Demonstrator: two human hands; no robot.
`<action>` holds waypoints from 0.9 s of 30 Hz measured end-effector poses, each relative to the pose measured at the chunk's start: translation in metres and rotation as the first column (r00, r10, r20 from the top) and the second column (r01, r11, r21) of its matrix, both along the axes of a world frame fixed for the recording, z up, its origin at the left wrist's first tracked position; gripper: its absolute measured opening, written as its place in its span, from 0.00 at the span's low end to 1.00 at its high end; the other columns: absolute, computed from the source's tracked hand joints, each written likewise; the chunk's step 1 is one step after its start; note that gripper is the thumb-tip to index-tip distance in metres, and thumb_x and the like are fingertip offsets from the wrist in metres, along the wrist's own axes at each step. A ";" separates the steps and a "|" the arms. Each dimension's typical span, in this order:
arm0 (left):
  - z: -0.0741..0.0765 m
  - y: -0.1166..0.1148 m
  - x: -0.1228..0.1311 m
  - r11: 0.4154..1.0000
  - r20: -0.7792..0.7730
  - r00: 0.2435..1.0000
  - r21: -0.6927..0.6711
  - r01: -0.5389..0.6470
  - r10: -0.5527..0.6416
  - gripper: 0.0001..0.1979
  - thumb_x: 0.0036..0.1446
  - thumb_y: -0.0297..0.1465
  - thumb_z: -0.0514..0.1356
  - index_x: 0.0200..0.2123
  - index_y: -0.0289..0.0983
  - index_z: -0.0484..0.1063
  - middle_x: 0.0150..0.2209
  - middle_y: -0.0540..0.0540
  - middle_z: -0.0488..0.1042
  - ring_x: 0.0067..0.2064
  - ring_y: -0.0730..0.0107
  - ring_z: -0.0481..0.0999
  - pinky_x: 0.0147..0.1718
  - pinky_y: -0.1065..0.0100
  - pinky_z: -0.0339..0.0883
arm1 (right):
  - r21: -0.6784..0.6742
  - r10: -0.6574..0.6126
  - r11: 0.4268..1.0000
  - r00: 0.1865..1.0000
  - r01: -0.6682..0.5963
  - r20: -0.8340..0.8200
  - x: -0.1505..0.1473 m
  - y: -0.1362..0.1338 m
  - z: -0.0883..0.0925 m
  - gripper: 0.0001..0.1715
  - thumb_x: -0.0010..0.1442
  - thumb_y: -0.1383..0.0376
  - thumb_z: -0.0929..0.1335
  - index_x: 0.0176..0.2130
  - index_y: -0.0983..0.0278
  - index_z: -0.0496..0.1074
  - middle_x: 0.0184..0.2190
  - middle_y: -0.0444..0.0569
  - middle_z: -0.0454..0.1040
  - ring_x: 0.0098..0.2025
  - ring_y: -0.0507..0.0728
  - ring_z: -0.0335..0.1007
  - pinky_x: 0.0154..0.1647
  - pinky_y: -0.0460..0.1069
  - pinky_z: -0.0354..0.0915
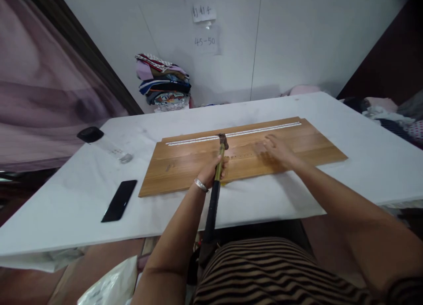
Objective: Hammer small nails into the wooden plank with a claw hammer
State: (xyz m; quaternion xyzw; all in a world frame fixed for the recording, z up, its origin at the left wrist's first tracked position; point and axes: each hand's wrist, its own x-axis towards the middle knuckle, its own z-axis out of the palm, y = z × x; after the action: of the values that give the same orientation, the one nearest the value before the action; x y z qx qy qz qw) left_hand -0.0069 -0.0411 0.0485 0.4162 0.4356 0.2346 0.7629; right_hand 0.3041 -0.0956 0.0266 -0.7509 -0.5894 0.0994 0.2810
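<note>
My left hand (211, 170), with a silver bracelet at the wrist, is wrapped round the upper handle of a hammer (218, 166). Its dark metal head is at the top, over the near edge of a white strip; the black grip points down towards me. A wooden board (191, 159) lies beneath, bearing two long white strips (264, 129) side by side near its far edge. Over the board's right half is my right hand (279, 150), fingers loosely bent and apart, slightly blurred. Between the hands runs a row of small dark marks (243, 156), too small to identify.
Left of the board lie a black phone (119, 201) and a clear bottle with a black lid (107, 145) on the white-covered table (158, 219). Folded clothes (164, 82) are stacked by the back wall. A pink curtain (49, 76) hangs at left.
</note>
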 end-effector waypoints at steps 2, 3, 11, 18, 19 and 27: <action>0.000 0.001 -0.003 0.998 0.015 0.999 -0.046 0.037 -0.036 0.18 0.65 0.46 0.61 0.38 0.35 0.72 0.24 0.54 0.66 0.17 0.81 0.61 0.16 0.75 0.55 | -0.099 -0.096 0.989 0.989 0.108 0.113 0.029 0.006 -0.005 0.31 0.71 0.54 0.59 0.64 0.65 0.71 0.69 0.63 0.66 0.71 0.69 0.58 0.70 0.62 0.57; 0.000 0.001 -0.004 0.996 0.028 0.998 -0.065 0.057 -0.056 0.18 0.64 0.46 0.62 0.38 0.35 0.72 0.24 0.56 0.65 0.16 0.82 0.60 0.15 0.75 0.53 | -0.149 -0.144 0.974 0.976 0.168 0.162 0.039 0.008 -0.009 0.33 0.72 0.54 0.57 0.67 0.66 0.68 0.71 0.64 0.63 0.73 0.70 0.55 0.71 0.65 0.54; -0.002 -0.010 -0.002 0.978 0.077 0.984 -0.129 0.167 -0.158 0.20 0.63 0.48 0.63 0.40 0.35 0.71 0.22 0.58 0.59 0.16 0.82 0.56 0.15 0.76 0.50 | -0.307 -0.196 0.903 0.924 0.300 0.327 0.061 0.003 -0.050 0.41 0.73 0.46 0.51 0.69 0.65 0.64 0.73 0.67 0.58 0.75 0.72 0.50 0.70 0.72 0.49; -0.006 -0.014 0.009 0.982 0.051 0.992 -0.147 0.120 -0.113 0.23 0.63 0.52 0.62 0.39 0.36 0.69 0.22 0.59 0.58 0.15 0.83 0.55 0.15 0.77 0.49 | -0.273 -0.204 0.915 0.924 0.298 0.325 0.059 0.003 -0.047 0.39 0.73 0.47 0.52 0.67 0.65 0.67 0.72 0.68 0.60 0.73 0.73 0.53 0.68 0.71 0.51; -0.006 -0.014 0.010 0.981 0.042 0.993 -0.157 0.113 -0.108 0.23 0.63 0.53 0.62 0.39 0.36 0.69 0.22 0.59 0.58 0.15 0.83 0.55 0.14 0.77 0.49 | -0.272 -0.206 0.914 0.923 0.300 0.325 0.059 0.002 -0.047 0.39 0.73 0.47 0.52 0.67 0.65 0.67 0.72 0.68 0.60 0.73 0.73 0.53 0.68 0.71 0.52; -0.001 -0.016 0.019 0.978 -0.049 0.997 -0.204 0.041 -0.052 0.21 0.69 0.50 0.56 0.38 0.36 0.67 0.21 0.60 0.58 0.14 0.83 0.54 0.14 0.76 0.49 | -0.265 -0.227 0.913 0.927 0.309 0.300 0.056 0.002 -0.046 0.37 0.73 0.47 0.54 0.66 0.65 0.68 0.72 0.66 0.60 0.73 0.71 0.53 0.69 0.69 0.50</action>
State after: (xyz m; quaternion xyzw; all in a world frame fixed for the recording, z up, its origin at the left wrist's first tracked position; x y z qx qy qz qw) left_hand 0.0123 -0.0572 0.0478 0.3523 0.4680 0.1598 0.7946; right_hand 0.3604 -0.0933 -0.0189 -0.8661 -0.4891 0.0498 0.0908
